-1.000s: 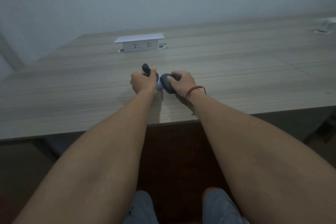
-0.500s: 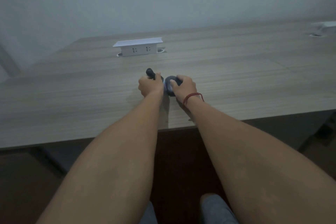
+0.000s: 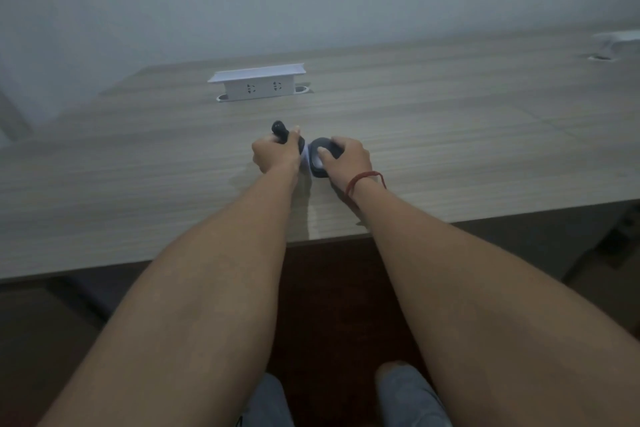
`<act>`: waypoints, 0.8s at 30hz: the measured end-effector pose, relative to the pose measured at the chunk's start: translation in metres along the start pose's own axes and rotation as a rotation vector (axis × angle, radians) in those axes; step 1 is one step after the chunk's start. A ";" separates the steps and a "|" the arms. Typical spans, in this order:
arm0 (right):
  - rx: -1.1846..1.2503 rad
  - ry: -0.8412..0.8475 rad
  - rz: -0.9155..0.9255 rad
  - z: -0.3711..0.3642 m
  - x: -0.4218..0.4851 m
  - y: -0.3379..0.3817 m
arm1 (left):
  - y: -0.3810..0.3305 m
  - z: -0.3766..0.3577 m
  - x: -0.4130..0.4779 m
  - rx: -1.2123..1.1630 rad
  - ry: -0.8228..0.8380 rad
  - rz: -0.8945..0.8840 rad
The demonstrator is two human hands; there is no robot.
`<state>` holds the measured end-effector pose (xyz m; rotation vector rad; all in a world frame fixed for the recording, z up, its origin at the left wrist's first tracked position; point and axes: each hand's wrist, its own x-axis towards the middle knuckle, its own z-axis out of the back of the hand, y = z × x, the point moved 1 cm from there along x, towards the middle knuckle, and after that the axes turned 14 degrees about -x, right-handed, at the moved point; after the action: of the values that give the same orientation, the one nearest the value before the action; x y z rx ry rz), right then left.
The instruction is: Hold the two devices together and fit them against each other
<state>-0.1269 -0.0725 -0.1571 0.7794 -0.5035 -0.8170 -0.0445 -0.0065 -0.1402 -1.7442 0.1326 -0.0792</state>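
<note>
Both my hands are stretched out over the wooden table (image 3: 450, 135), close together. My left hand (image 3: 275, 156) grips a small black object with a rounded end (image 3: 278, 130) that sticks up past my fingers. My right hand (image 3: 346, 159), with a red string on the wrist, holds a dark rounded disc-like object (image 3: 318, 156), thumb on its face. A pale piece shows between the two dark parts; I cannot tell whether they are joined.
A white pop-up socket box (image 3: 258, 83) with its lid raised stands behind my hands. A second white one (image 3: 616, 43) is at the far right edge. The table's front edge (image 3: 104, 270) runs below my forearms, and my knees (image 3: 405, 392) show underneath.
My hands have drifted slightly apart, with the dark disc now a little further from my left hand. The view has shifted a bit; my grips look the same.
</note>
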 end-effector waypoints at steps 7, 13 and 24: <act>-0.008 -0.006 -0.022 0.000 0.006 0.001 | 0.001 0.009 0.006 -0.045 0.134 0.104; -0.018 0.011 -0.034 -0.002 0.001 0.005 | -0.007 0.029 0.000 -0.079 0.265 0.214; 0.002 0.098 0.042 0.006 -0.009 -0.003 | -0.002 0.007 -0.007 -0.101 -0.058 0.007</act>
<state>-0.1376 -0.0694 -0.1570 0.8043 -0.4322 -0.7359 -0.0506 0.0020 -0.1398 -1.8447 0.1024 -0.0171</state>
